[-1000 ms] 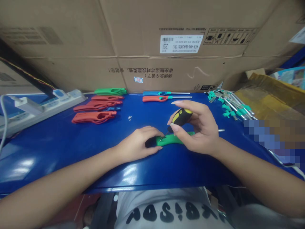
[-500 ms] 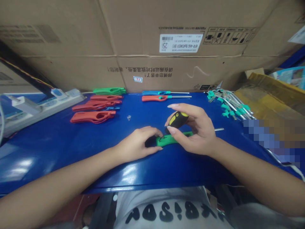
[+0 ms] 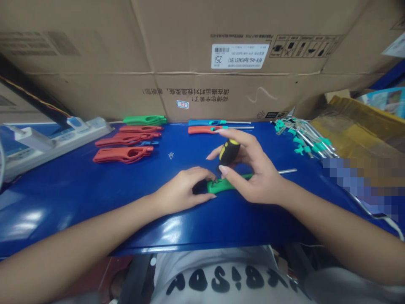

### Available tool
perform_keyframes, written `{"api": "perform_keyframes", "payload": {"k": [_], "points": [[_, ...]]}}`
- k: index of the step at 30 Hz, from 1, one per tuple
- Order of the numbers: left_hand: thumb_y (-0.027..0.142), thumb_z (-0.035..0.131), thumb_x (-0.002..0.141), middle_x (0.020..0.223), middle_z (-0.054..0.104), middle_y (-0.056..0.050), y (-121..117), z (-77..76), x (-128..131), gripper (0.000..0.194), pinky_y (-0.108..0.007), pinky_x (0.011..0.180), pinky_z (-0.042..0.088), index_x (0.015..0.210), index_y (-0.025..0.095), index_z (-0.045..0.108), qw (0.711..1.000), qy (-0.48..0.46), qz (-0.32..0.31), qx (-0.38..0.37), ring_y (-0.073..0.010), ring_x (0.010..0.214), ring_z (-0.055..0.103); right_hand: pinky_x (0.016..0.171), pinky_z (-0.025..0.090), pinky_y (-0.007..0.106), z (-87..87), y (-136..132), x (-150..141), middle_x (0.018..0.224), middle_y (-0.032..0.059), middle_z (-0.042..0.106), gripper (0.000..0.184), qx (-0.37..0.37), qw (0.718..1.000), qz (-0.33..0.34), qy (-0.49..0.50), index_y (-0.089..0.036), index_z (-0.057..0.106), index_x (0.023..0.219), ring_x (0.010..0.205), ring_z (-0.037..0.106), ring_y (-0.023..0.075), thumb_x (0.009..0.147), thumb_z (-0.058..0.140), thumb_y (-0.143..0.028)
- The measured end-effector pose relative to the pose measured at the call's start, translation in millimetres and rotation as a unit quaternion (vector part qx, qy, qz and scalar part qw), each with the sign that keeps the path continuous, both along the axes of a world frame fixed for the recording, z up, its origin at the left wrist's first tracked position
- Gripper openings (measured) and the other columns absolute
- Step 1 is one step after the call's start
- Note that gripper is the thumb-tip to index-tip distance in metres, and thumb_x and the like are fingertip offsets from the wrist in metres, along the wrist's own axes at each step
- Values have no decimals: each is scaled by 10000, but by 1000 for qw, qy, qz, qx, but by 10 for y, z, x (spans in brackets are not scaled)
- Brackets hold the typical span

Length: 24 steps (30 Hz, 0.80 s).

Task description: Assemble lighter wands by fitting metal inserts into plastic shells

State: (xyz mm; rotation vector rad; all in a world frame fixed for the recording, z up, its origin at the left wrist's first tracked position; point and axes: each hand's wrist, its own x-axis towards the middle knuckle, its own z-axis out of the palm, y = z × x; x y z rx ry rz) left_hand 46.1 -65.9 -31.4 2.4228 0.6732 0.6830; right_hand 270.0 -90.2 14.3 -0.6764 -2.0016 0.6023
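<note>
A green long-nosed lighter lies on the blue table, its metal tube pointing right. My left hand grips its left end between thumb and fingers. Above the lighter, my right hand is closed around a short screwdriver with a black and yellow handle. That handle stands tilted, its lower end towards the lighter's left part; the tip is too small to make out. My right thumb and palm hide part of the lighter. Small dark marks or parts show at its left end. Several tiny screws lie beyond my left hand.
Red lighter shells and a green shell lie at the back left, near a power strip. A blue lighter and a red lighter rest before the cardboard. Metal tubes with teal parts are piled right.
My right hand has shifted slightly left with the screwdriver, whose handle is now more upright. The fingers have opened a little around it. My left hand and the green lighter have stayed put.
</note>
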Motion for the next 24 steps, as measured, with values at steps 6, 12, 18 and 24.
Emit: {"api": "perform_keyframes", "payload": {"k": [6, 12, 18, 24], "points": [[295, 765, 864, 1047, 714, -56, -9, -70, 38, 319, -336, 869, 548, 1132, 186, 629, 1000, -11, -11, 17, -214, 977, 672, 639, 598, 271, 58, 70, 52, 1340, 79, 631, 572, 47, 994, -58, -86, -283, 456, 1450, 812, 704, 157, 924, 683, -296], [313, 739, 885, 1094, 710, -70, -22, -62, 63, 327, -370, 914, 551, 1171, 195, 632, 1000, -5, -13, 7, -233, 1028, 673, 825, 582, 300, 302, 62, -32, 1344, 79, 655, 381, 101, 983, -51, -143, -237, 526, 1411, 959, 702, 167, 1034, 478, -269], [327, 709, 909, 1090, 700, -88, -23, -62, 63, 334, -401, 918, 551, 1198, 180, 631, 999, -3, -20, 30, -251, 1028, 664, 721, 556, 263, 348, 58, -65, 979, 40, 753, 345, 182, 971, -69, -142, -197, 686, 1171, 810, 693, 159, 944, 653, -454], [293, 691, 922, 1189, 686, -88, -26, -29, 69, 318, -399, 1000, 522, 1217, 197, 620, 999, -2, -41, 17, -245, 1122, 639, 711, 582, 257, 249, 43, -22, 1178, 66, 718, 388, 101, 990, -37, -97, -204, 538, 1416, 831, 698, 127, 1060, 439, -320]]}}
